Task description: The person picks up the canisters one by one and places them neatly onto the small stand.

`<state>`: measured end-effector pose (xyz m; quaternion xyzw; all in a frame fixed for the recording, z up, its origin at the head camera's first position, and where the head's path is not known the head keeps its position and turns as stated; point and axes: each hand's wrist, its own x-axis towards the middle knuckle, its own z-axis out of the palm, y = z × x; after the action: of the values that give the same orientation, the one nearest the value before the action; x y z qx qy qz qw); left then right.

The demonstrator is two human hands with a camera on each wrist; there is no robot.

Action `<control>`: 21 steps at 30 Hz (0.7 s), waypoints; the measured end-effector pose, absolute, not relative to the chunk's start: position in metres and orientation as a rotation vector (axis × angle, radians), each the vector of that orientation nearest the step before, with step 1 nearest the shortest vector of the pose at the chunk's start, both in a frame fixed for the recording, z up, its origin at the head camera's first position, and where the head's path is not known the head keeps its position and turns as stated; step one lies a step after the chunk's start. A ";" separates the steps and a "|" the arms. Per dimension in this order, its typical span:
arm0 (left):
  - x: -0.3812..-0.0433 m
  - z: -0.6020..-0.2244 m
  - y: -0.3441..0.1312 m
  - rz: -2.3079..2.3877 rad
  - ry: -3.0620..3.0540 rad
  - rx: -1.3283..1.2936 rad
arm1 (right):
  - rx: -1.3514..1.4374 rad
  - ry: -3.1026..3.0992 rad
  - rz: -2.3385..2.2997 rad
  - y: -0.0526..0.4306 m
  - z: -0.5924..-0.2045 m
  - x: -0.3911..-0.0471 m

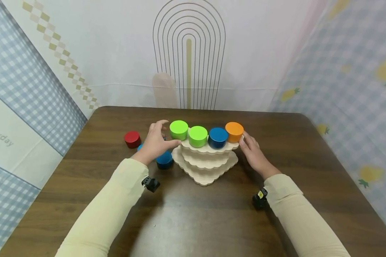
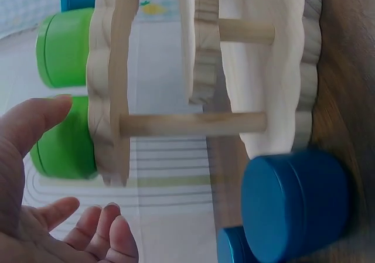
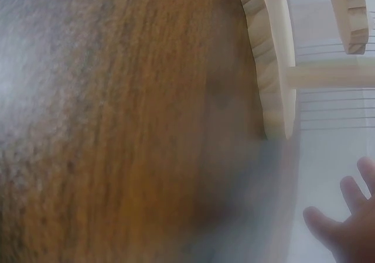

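Observation:
A tiered pale wooden stand (image 1: 206,162) with scalloped shelves is upright on the table. On its top shelf stand two green cylinders (image 1: 197,136), a dark blue cylinder (image 1: 217,138) and an orange cylinder (image 1: 234,132). My left hand (image 1: 153,140) is at the left end, fingers spread beside the outer green cylinder (image 2: 65,140); its thumb overlaps that cylinder in the left wrist view, contact unclear. At the right end, my right hand (image 1: 255,154) has its fingertips by the shelf edge and the orange cylinder. The right wrist view shows some of its fingers extended.
Left of the stand, a blue cylinder (image 1: 164,160) lies close to the lowest shelf, with more blue partly hidden behind my left hand. A red cylinder (image 1: 132,139) sits farther left on the brown table (image 1: 193,221). A patterned cloth (image 1: 122,53) hangs behind the table.

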<state>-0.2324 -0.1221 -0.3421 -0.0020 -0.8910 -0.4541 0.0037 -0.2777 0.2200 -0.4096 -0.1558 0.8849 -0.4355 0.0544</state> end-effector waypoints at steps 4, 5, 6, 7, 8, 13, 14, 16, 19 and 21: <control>-0.228 -0.346 -0.135 -1.419 -2.789 0.034 | -0.467 2.696 -1.303 0.220 -0.410 -0.278; -0.227 -0.347 -0.138 -1.418 -2.780 0.037 | -0.468 2.695 -1.303 0.220 -0.410 -0.278; -0.227 -0.348 -0.141 -1.416 -2.770 0.036 | -0.468 2.694 -1.304 0.220 -0.410 -0.278; -0.226 -0.350 -0.144 -1.413 -2.760 0.036 | -0.467 2.693 -1.306 0.220 -0.410 -0.279; -0.226 -0.351 -0.146 -1.409 -2.749 0.036 | -0.467 2.691 -1.308 0.220 -0.410 -0.279; -0.221 -0.357 -0.156 -1.413 -2.709 0.048 | -0.462 2.690 -1.305 0.221 -0.410 -0.279; -0.220 -0.358 -0.158 -1.420 -2.701 0.052 | -0.462 2.690 -1.304 0.221 -0.410 -0.279; -0.218 -0.360 -0.162 -1.429 -2.681 0.056 | -0.463 2.689 -1.303 0.221 -0.410 -0.278; -0.214 -0.363 -0.169 -1.412 -2.671 0.052 | -0.470 2.688 -1.305 0.221 -0.409 -0.278; -0.211 -0.365 -0.174 -1.374 -2.679 0.047 | -0.482 2.689 -1.311 0.220 -0.409 -0.278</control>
<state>-0.2111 -0.1735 -0.3654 0.0157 -0.8878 -0.4553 0.0652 -0.2779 0.2204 -0.4092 -0.1589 0.8861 -0.4318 0.0556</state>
